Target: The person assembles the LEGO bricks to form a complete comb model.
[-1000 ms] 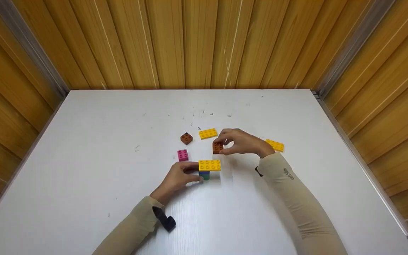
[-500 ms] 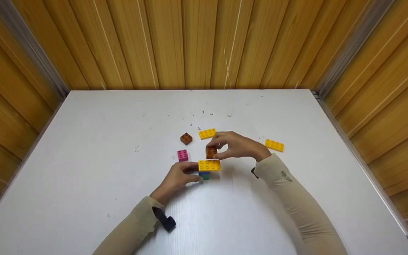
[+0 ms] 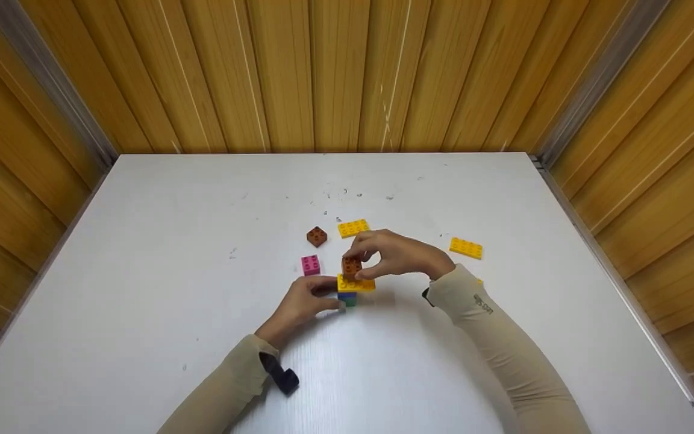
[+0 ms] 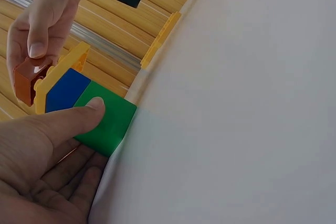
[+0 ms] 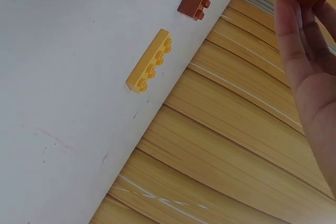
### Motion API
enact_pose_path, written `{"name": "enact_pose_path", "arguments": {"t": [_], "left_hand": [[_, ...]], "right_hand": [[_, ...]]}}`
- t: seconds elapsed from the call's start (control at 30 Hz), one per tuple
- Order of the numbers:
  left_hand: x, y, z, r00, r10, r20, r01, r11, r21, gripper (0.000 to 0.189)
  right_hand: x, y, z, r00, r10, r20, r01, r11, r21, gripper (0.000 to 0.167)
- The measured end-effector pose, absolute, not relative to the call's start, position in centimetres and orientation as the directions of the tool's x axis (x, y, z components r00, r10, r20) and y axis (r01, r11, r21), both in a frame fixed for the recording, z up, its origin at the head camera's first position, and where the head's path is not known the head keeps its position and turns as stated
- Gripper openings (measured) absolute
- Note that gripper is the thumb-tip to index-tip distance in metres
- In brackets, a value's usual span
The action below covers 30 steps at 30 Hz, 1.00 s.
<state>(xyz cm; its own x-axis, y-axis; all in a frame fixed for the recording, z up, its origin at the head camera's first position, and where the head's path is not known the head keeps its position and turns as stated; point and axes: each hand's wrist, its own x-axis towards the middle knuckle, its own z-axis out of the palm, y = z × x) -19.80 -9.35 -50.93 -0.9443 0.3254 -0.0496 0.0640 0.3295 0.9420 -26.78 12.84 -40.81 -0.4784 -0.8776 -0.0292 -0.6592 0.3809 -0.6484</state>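
Brown brick [image 3: 352, 267] pinched by the right hand [image 3: 400, 256] in the head view, right at the left end of the yellow plate [image 3: 367, 286]! Left wrist: thumb and fingers of the left hand [image 4: 37, 163] grip the green block [image 4: 111, 116], blue block [image 4: 68, 88] between green and yellow. Right wrist: second yellow plate [image 5: 149, 62] and second brown brick [image 5: 192, 3] lie apart.

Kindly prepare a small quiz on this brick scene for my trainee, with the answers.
1. Multiple choice: what colour is the brick in the grip of the right hand? A blue; B brown; C pink.
2. True or false: the pink brick lies apart from the stack.
3. Fill in: in the stack, the blue brick sits between the yellow plate and the ____.
Key: 1 B; 2 true; 3 green brick.
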Motion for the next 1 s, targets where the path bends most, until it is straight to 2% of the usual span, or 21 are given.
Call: {"name": "enact_pose_path", "arguments": {"t": [0.6,1.0], "left_hand": [[-19.68,-9.34,-50.73,-0.941,0.332,-0.07,0.039,0.31,0.95,0.043],[-19.73,-9.36,-50.84,-0.939,0.336,-0.065,0.039,0.295,0.955,0.043]], "right_hand": [[-26.17,12.22,-40.93,-0.436,-0.899,-0.032,-0.691,0.357,-0.629,0.031],[-26.05,12.07,-41.03,-0.468,-0.88,-0.086,-0.662,0.413,-0.625,0.035]]}}
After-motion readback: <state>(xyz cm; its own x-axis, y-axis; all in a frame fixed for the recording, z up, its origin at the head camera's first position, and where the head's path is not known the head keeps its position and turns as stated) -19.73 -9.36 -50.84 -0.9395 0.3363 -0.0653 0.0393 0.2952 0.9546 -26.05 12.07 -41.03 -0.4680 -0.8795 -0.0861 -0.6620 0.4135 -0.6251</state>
